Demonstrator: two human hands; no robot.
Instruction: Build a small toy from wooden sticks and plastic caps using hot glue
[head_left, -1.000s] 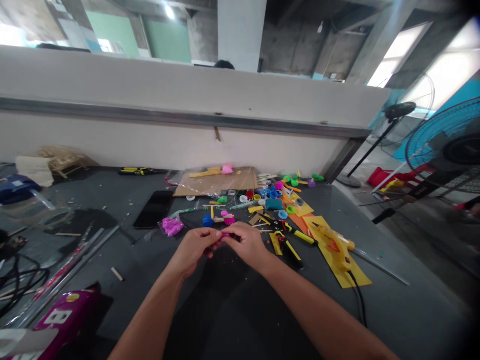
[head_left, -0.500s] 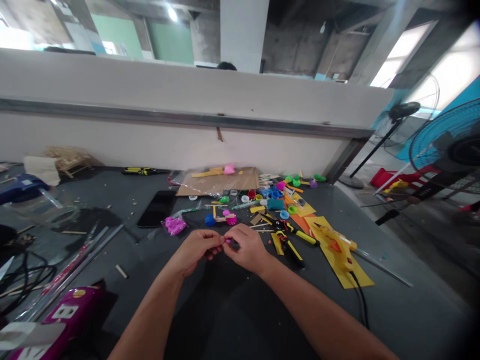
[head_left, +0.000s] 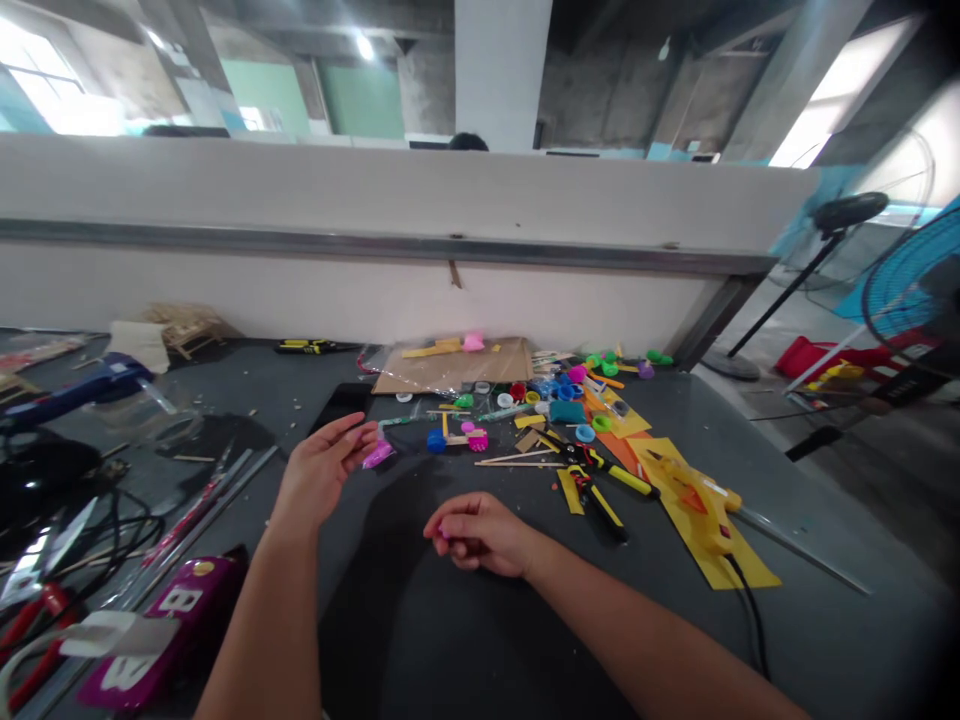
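Note:
My left hand (head_left: 322, 475) is raised over the desk, its fingers loosely stretched and nothing visible in them. It partly covers a black phone (head_left: 345, 395) and a pink lump in clear wrap (head_left: 379, 453). Between the thumb and fingers of my right hand (head_left: 484, 535) shows the edge of a small pink lump (head_left: 444, 530) that looks like modelling clay. Farther back sits a small model (head_left: 459, 440) with a blue part at one end, a pink part at the other and an upright yellow stick. Thin wooden sticks (head_left: 517, 460) lie beyond my right hand.
To the right lie yellow-black pliers (head_left: 600, 505) and a yellow glue gun (head_left: 701, 505) on yellow sheet. Colourful caps (head_left: 585, 433) and a cardboard piece (head_left: 480, 367) are at the back. Red-handled scissors (head_left: 45, 590) and a purple power strip (head_left: 161, 635) are at left.
My hands, together around the small pink lump before, have parted. The left has moved left and up; the right is lower, still pinching the lump. The camera view has shifted slightly.

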